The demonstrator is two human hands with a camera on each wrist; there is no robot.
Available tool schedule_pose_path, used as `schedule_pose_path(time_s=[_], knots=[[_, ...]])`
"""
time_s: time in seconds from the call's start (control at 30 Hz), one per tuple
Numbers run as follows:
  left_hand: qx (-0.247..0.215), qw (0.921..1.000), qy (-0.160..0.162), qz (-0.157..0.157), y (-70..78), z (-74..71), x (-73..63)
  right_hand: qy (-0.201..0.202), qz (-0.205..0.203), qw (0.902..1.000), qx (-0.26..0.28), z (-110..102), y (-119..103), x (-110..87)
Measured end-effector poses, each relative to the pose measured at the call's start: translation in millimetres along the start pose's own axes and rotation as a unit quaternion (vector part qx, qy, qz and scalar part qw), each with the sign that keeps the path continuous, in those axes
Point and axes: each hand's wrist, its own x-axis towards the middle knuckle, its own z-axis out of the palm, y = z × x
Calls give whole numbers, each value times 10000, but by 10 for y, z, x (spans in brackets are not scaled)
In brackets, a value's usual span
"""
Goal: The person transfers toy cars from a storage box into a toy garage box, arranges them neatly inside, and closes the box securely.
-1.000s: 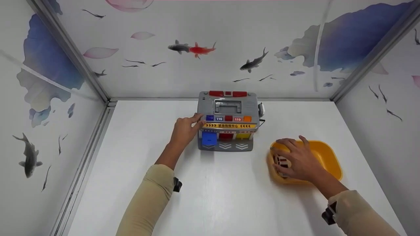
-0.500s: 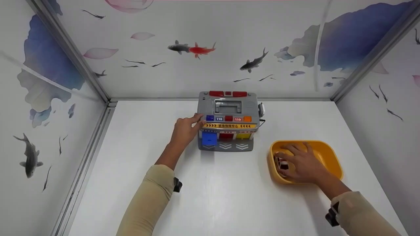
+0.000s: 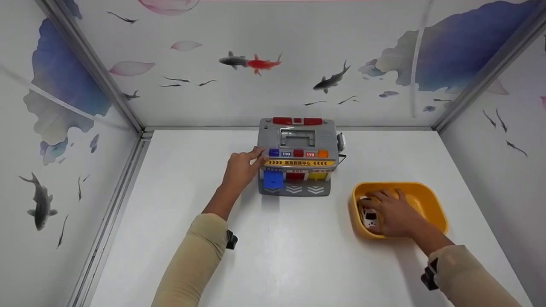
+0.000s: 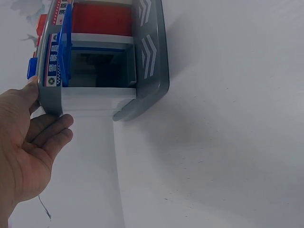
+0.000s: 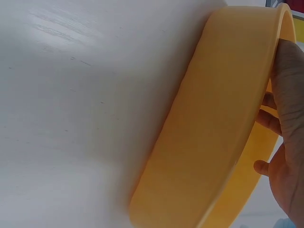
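A grey toy garage [image 3: 297, 157] with blue, red and yellow doors stands at the back of the white table. My left hand [image 3: 243, 170] grips its left front corner, one finger on the roof edge. In the left wrist view the blue door [image 4: 65, 47] is swung up, and the bay [image 4: 102, 66] behind it shows dark. To the right, my right hand [image 3: 394, 215] reaches into a yellow basin [image 3: 435, 209] and holds a white toy car [image 3: 369, 216] with dark windows, thumb and fingers at its two ends. The right wrist view hides the car behind the basin wall.
White panels [image 3: 281, 94] painted with fish and leaves enclose the table [image 3: 290, 256] at the back and both sides. A small white part [image 3: 341, 142] and a black loop stick out from the garage's right side.
The toy car has turned in my right hand within the basin, so more of its white body shows. My left hand and the garage have stayed put.
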Motion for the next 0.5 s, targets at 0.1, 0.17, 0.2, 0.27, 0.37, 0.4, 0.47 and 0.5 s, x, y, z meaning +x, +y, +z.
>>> schedule_pose_path(time_s=[0.1, 0.17, 0.2, 0.27, 0.37, 0.4, 0.47, 0.5], knots=[[-30, 10000, 1, 24, 5, 0, -2, -3, -3, 10000, 12, -10, 1, 17], [-41, 10000, 8, 44, 6, -2, -4, 3, 16, 10000, 74, -25, -3, 29], [-37, 10000, 10, 53, 5, -4, -4, 14, 15, 10000, 79, -31, 0, 35], [-29, 10000, 19, 55, 2, -6, -1, 50, 26, 9999, 97, -45, 3, 44], [-18, 10000, 22, 28, 0, -10, -2, 177, 13, 9998, 82, -77, 6, 39], [-21, 10000, 20, 29, 0, -11, -2, 240, -6, 9997, 61, -88, 9, 33], [-24, 10000, 15, 17, 0, -13, -5, 356, -25, 9994, 46, -119, 8, 21], [-30, 10000, 10, 20, 1, -15, -7, 398, -36, 9992, 41, -138, 6, 15]])
